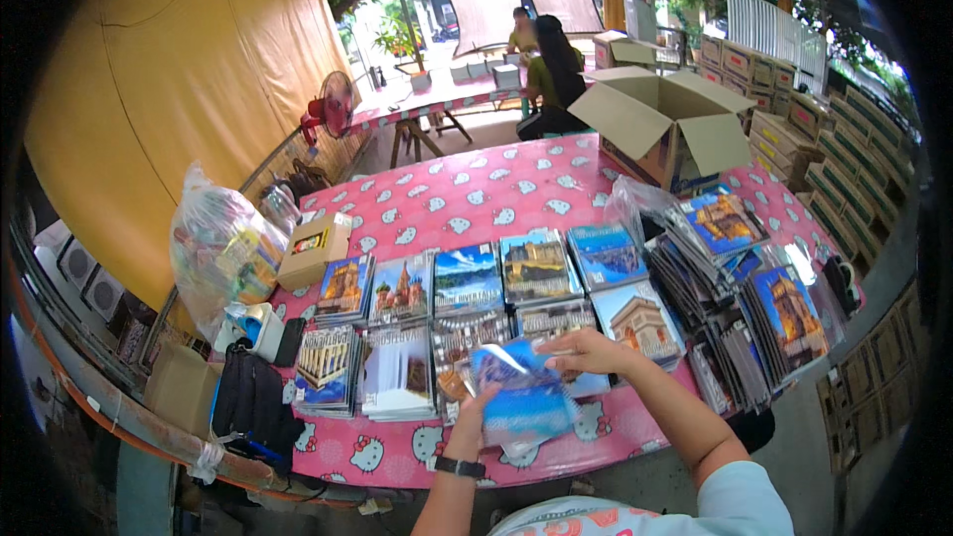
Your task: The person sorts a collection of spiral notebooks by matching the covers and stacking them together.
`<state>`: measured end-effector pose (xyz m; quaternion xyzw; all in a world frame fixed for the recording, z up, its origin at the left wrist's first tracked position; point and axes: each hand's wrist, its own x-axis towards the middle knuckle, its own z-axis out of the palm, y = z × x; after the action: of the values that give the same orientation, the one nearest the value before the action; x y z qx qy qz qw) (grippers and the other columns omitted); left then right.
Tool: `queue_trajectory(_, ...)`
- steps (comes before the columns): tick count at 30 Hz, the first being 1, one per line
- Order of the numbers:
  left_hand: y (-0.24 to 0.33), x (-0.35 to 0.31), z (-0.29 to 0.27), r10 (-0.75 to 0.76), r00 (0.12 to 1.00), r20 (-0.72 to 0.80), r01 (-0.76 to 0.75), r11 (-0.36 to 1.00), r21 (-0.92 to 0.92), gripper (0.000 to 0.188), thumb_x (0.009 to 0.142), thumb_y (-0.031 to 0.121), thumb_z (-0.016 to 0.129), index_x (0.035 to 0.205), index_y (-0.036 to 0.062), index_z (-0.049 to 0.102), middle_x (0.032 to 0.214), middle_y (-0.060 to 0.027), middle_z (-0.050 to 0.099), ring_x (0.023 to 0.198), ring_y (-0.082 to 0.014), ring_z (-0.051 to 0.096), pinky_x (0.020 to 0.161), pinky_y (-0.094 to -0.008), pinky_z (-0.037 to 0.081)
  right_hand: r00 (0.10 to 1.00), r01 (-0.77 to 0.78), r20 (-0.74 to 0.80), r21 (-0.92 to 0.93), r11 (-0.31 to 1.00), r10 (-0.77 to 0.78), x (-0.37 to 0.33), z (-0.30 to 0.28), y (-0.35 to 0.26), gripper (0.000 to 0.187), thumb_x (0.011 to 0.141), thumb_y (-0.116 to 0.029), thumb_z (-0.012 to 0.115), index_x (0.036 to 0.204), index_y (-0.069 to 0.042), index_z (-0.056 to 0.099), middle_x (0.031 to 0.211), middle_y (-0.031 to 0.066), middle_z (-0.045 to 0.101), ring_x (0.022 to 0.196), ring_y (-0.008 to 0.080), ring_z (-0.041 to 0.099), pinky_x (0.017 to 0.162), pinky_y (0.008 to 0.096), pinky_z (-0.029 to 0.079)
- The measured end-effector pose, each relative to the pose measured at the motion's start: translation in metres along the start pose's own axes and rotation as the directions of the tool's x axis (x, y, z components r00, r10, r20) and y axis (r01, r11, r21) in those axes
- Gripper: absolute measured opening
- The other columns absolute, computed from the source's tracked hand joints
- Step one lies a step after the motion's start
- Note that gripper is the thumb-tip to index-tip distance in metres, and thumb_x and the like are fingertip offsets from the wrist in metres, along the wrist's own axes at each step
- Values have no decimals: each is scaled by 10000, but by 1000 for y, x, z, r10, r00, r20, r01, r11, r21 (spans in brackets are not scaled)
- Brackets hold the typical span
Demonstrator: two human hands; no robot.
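While the pink patterned table (476, 189) carries the whole spread, the work appears, as a judgement, well advanced but not finished: two rows of notebook stacks (467, 313) with landmark-picture covers already lie sorted side by side just beyond the grip, whereas a loose, fanned heap of notebooks (740, 313) off to the right of the hands looks unsorted. Far beyond the grip, at the table's back right corner, an open cardboard box (660, 124) stands with its flaps up. To the left of the hands, past the sorted rows, sits a bulging clear plastic bag (218, 248), with a small brown carton (315, 248) next to it and a black bag (250, 402) at the near left edge. Between the two hands, held low over the near row of stacks, is a blue-covered notebook in a clear plastic sleeve (521, 397); it is blurred, so its picture cannot be made out. The left hand (475, 425), with a dark watch on its wrist, is closed around the lower left part of that notebook, and the right hand (586, 350) grasps its upper edge, fingers curled over the sleeve.
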<state>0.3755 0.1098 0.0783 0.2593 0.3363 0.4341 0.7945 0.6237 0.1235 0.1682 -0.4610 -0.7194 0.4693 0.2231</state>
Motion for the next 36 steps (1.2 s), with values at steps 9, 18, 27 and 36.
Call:
queue_trajectory(9, -19, -141, -139, -99, 975, -198, 101, 995, 1, 389, 781, 28, 471, 1161, -41, 416, 1028, -160, 553, 899, -271, 574, 800, -397, 479, 964, -74, -202, -825, 561, -171, -32, 85, 61, 623, 719, -364, 626, 1264, -154, 408, 1323, 101, 378, 1268, 333, 255, 1004, 565, 165)
queue_trajectory(18, -3, -139, -130, -140, 988, -64, 118, 955, -271, 372, 856, 219, 511, 1150, -2, 452, 1056, -128, 557, 955, -241, 558, 841, -368, 460, 949, 183, 287, -169, 968, -130, -48, 183, -64, 387, 753, -178, 591, 1124, -91, 523, 1132, 152, 541, 1033, 305, 528, 887, 392, 409)
queue_trajectory(27, -31, -146, -191, -93, 928, -360, 98, 995, -4, 416, 742, 14, 618, 1132, 0, 473, 1003, -88, 579, 881, -205, 577, 775, -344, 480, 723, -475, -632, -748, 463, -279, 175, 14, 92, 471, 700, -239, 644, 1105, -49, 497, 1086, 158, 534, 1062, 340, 467, 833, 468, 389)
queue_trajectory(36, -36, -174, -248, -49, 789, -613, -13, 995, -97, 487, 783, 203, 640, 1169, -9, 432, 1049, -106, 561, 978, -221, 530, 886, -384, 393, 995, 7, -82, -535, 845, -60, 96, 106, -100, 333, 822, -317, 532, 1099, -133, 547, 927, 143, 608, 806, 304, 598, 715, 404, 475)
